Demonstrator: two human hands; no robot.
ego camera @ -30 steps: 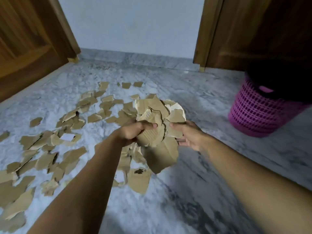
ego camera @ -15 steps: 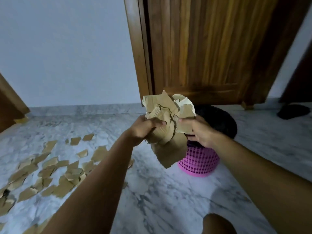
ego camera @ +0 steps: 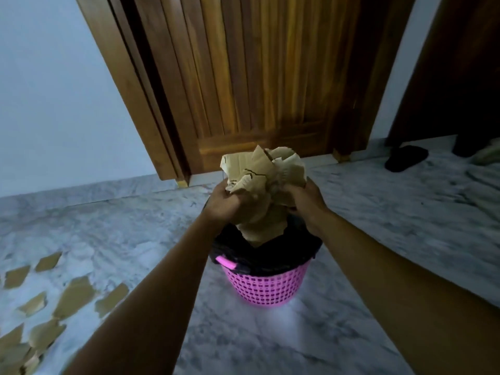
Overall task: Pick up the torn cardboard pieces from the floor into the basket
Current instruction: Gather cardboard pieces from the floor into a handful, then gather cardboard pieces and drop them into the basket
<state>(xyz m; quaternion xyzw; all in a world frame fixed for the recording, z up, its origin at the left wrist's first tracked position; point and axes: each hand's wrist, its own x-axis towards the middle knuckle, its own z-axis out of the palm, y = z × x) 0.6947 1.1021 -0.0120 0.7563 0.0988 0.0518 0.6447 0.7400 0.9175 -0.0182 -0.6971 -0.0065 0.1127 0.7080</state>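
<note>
1. At the far left, loose cardboard pieces (ego camera: 73,296) lay scattered on the marble floor (ego camera: 121,226), well apart from the basket. By my judgement the task was only partly done.
2. The left hand (ego camera: 223,205) had its fingers curled tight round the left side of the bundle of torn cardboard (ego camera: 263,185).
3. That bundle hung directly above the pink basket (ego camera: 267,286), its lowest tip just over the black liner (ego camera: 270,257) at the mouth.
4. The right hand (ego camera: 307,201) gripped the bundle's other side, fingers wrapped round it likewise.
5. To drop it well, both hands should lower the bundle into the mouth before parting together, so that light scraps fall inside rather than flutter over the rim.
</note>
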